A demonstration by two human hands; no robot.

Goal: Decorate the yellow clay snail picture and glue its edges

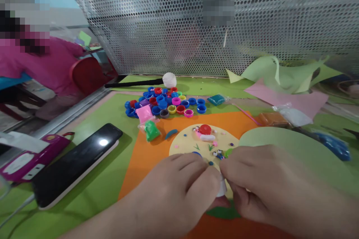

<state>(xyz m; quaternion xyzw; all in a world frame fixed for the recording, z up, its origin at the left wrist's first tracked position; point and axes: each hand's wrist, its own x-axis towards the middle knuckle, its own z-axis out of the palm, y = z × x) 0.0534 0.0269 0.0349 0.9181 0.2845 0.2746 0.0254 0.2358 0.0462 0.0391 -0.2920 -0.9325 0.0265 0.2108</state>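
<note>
My left hand (187, 186) is closed, thumb and fingers pinched at a small white piece (221, 188); whether it is paper or clay I cannot tell. Close against it from the other side, my right hand (260, 179) is also closed, its fingertips meeting at the white piece. Both hands are over a round cream card (179, 145) on an orange sheet (134, 160). The card bears a red bottle cap (205, 129) with a white and pink clay body, small blue figures with googly eyes (218, 154) and coloured dots. My hands hide its lower part.
Loose bottle caps (161, 104) are heaped behind the card, near pink (144, 113) and green (152, 130) clay packets. A phone (81, 160) and purple power strip (36, 157) lie left. Cut paper (288, 95) lies right, before a perforated metal panel (168, 26). Someone in pink (50, 59) sits far left.
</note>
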